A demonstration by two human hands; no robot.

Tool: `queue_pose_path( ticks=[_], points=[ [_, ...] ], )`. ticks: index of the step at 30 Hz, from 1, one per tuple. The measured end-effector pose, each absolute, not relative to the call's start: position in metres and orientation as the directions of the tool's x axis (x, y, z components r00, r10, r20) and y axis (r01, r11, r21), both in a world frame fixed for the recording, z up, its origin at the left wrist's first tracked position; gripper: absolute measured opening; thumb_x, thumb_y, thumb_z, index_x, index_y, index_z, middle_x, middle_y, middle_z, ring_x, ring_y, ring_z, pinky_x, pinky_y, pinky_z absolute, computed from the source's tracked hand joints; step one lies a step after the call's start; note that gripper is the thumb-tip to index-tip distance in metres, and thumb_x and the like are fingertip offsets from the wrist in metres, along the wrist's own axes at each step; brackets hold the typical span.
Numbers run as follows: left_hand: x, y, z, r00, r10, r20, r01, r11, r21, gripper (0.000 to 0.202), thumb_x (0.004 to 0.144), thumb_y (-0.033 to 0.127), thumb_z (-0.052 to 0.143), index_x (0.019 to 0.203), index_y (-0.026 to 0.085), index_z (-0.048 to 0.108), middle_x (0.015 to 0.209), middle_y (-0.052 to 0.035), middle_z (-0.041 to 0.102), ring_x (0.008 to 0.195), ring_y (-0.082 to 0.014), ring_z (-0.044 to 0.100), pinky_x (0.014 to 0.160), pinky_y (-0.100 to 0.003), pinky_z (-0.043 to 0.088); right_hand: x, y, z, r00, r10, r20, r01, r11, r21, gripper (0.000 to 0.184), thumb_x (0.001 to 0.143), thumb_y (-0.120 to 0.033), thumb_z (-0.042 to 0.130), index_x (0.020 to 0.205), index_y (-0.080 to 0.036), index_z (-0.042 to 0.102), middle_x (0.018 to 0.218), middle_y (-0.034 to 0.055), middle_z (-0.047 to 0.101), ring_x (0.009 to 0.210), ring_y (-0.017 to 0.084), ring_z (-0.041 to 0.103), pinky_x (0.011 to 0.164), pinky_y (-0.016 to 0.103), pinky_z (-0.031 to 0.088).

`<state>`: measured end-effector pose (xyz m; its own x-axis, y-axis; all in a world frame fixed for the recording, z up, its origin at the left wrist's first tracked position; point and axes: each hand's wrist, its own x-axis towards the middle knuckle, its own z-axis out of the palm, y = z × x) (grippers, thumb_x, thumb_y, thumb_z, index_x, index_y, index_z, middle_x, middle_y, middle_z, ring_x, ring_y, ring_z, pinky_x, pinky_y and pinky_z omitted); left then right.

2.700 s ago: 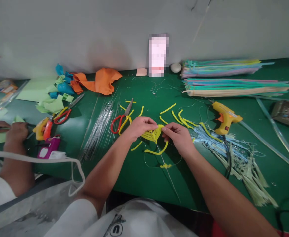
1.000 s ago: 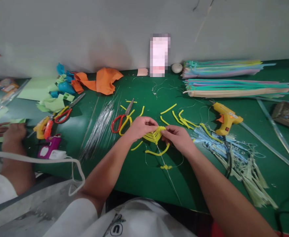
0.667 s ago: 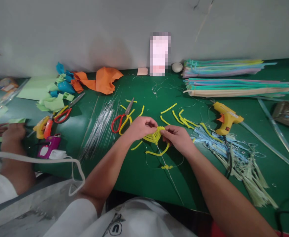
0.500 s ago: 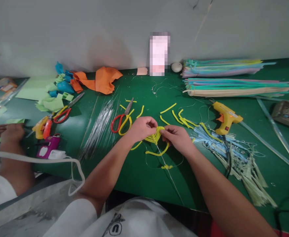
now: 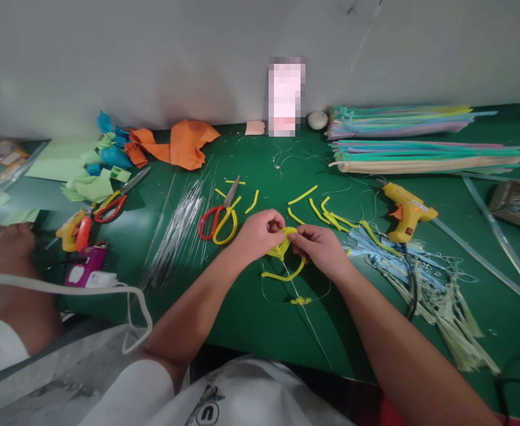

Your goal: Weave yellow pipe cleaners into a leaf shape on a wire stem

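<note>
Between my two hands is a yellow pipe-cleaner piece, bunched and bent into folds, on top of a thin wire stem. My left hand pinches its left side with fingers curled. My right hand pinches its right side between thumb and forefinger. One yellow strand curves out below the hands. Lower on the wire sits a small yellow cluster. The fingers hide part of the folded piece. Red-and-yellow-handled scissors lie left of my left hand.
Cut yellow pieces are scattered beyond my hands. A yellow glue gun and blue tassels lie right. Bundled pipe cleaners line the back. Thin wires lie left. At far left is another person's hand.
A yellow strand that stuck out below my left wrist no longer shows there. My hands stay at nearly the same spot. The other person's hand at far left has shifted slightly.
</note>
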<state>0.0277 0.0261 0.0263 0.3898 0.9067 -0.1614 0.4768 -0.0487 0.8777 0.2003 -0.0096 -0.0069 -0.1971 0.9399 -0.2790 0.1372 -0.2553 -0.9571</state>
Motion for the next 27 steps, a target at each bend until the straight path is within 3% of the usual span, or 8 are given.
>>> queue_pose_path(
  ticks=[19, 27],
  points=[
    [0.025, 0.032, 0.021, 0.369, 0.892, -0.260, 0.339, 0.132, 0.932, 0.011, 0.074, 0.019, 0.065, 0.084, 0.014, 0.067, 0.080, -0.0037, 0.067, 0.072, -0.0115, 0.061, 0.067, -0.025, 0.047, 0.200, -0.009, -0.007, -0.178, 0.939, -0.296, 0.076, -0.286, -0.955, 0.036, 0.081, -0.050, 0.064, 0.064, -0.019, 0.058, 0.053, -0.0034, 0.053, 0.042, 0.008, 0.042, 0.040, 0.023, 0.031],
    [0.026, 0.031, 0.030, 0.319, 0.910, -0.266, 0.416, 0.118, 0.902, 0.017, 0.074, 0.029, 0.070, 0.082, 0.014, 0.068, 0.079, -0.0047, 0.068, 0.071, -0.0131, 0.061, 0.066, -0.026, 0.048, 0.200, -0.009, -0.009, -0.169, 0.941, -0.293, 0.062, -0.287, -0.956, 0.036, 0.082, -0.048, 0.064, 0.064, -0.018, 0.056, 0.052, -0.0046, 0.051, 0.042, 0.007, 0.043, 0.040, 0.021, 0.033]
  ],
)
